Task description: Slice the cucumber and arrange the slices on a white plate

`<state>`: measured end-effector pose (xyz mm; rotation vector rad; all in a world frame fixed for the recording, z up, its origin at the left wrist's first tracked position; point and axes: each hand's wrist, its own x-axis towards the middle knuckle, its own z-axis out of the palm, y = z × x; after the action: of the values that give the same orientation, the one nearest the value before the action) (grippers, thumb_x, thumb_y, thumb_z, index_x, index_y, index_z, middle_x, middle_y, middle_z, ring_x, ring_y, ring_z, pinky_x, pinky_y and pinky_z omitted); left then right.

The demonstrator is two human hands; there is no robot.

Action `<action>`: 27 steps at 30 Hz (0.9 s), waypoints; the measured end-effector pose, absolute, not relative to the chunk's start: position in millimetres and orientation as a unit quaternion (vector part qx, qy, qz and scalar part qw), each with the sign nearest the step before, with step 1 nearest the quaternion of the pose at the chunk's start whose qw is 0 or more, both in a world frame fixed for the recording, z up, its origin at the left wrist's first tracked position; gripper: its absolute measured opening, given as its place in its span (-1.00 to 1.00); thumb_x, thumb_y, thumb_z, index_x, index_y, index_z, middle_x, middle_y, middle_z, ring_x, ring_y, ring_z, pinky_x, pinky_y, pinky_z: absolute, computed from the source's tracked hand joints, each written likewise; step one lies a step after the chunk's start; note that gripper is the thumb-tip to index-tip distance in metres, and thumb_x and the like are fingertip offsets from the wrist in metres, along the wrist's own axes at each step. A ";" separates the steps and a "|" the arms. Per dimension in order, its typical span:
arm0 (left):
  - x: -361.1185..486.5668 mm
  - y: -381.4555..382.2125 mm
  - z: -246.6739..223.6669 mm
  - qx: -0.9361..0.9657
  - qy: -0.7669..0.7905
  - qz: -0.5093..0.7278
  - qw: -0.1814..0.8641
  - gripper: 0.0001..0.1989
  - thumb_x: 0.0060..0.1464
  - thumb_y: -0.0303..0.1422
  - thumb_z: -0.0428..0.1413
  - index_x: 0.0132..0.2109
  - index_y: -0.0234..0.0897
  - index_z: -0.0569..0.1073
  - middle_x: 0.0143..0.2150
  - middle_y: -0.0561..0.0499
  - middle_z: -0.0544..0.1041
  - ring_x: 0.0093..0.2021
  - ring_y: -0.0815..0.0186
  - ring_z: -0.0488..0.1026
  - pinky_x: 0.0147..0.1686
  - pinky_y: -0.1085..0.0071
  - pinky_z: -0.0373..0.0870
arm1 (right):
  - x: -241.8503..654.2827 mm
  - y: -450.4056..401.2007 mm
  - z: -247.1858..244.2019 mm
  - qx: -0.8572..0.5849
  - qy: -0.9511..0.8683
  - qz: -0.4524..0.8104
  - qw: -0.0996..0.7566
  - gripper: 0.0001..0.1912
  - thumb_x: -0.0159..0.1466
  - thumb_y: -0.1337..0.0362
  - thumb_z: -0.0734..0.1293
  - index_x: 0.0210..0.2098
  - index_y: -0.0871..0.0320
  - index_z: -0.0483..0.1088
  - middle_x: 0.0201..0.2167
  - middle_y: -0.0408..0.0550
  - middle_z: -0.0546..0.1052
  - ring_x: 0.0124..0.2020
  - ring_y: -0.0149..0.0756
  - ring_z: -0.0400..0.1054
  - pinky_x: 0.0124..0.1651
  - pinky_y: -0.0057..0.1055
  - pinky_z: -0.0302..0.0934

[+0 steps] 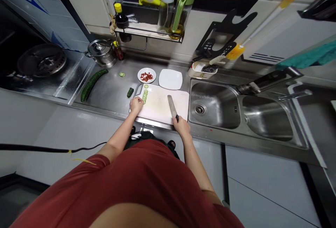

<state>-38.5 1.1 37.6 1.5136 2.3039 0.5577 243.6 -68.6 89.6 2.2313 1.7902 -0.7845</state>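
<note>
My right hand [182, 127] grips a kitchen knife [172, 106] by its dark handle, the blade pointing away over the right half of the white cutting board [161, 105]. At the board's left edge my left hand [136, 105] is closed, fingertips drawn together at the near end of a row of cucumber slices [145, 95]. Whether a slice is between those fingers is hidden. A short cucumber piece [130, 92] lies on the steel counter left of the board. Farther left are a whole cucumber [92, 85] and a few loose slices [122, 74].
Behind the board sit a plate of chopped red pieces [146, 76] and a white square plate [170, 79]. A double sink [215, 105] adjoins on the right. A lidded pot [102, 52] and a wok [42, 60] stand left. Bottles line the wall shelf [148, 28].
</note>
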 end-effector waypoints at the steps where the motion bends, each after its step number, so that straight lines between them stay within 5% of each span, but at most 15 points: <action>1: -38.1 0.4 38.7 0.531 0.811 0.190 0.158 -0.90 0.02 -0.30 0.08 -0.36 -0.20 0.44 -0.23 -0.02 0.51 -0.15 0.22 0.39 -0.15 0.37 0.24 | 243.7 -68.7 89.6 0.748 0.602 -0.264 0.087 -0.46 0.36 -0.06 0.00 0.01 0.18 0.34 -0.11 0.18 0.50 -0.03 -0.06 0.38 -0.07 -0.25 0.20; 27: -26.8 100.7 53.2 0.566 0.798 0.147 0.145 -0.70 0.07 -0.30 0.07 -0.03 -0.20 0.46 0.02 -0.26 0.39 0.07 -0.08 0.26 0.01 0.03 0.15 | 236.6 -69.1 90.3 0.759 0.586 -0.271 0.088 -0.50 0.38 -0.02 0.00 0.01 0.18 0.32 -0.11 0.16 0.50 -0.03 -0.08 0.39 -0.05 -0.24 0.21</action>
<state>-26.8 100.7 53.2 1.6318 2.2993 0.4242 236.6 -69.1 90.3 2.2601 1.7435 -0.8060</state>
